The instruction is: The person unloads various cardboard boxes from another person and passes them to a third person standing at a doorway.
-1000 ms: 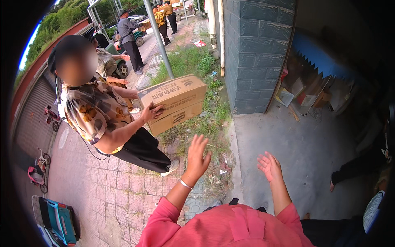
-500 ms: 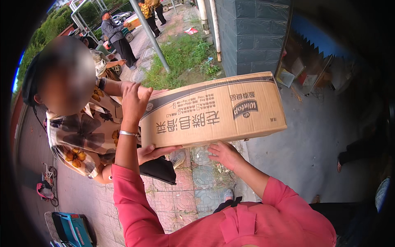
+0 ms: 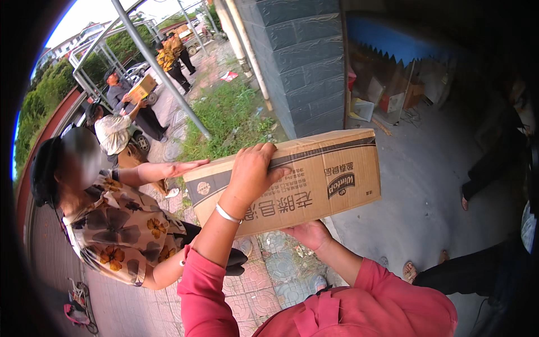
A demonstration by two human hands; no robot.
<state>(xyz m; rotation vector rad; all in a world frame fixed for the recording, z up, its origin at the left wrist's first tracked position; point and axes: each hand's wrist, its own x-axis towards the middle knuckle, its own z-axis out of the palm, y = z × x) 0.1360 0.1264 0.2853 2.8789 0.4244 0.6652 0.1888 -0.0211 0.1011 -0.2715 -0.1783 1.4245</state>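
Brown cardboard forms the long box (image 3: 331, 177), whose broad face bears rows of dark print, a dark band and, toward the right end, a dark badge; the smallest print is too fine to read. It is slightly tilted, held off the ground between the person and a co-worker (image 3: 120, 224) in a flowered shirt, with 1 co-worker's hand (image 3: 182, 168) at its upper left corner. The left hand (image 3: 252, 171) clasps the top edge; the right hand (image 3: 309, 233) is under the bottom edge, fingers partly hidden, grip impossible to tell. Around are pink paving (image 3: 247, 292), grey concrete floor (image 3: 410, 219) and 1 blue-grey pillar (image 3: 306, 62).
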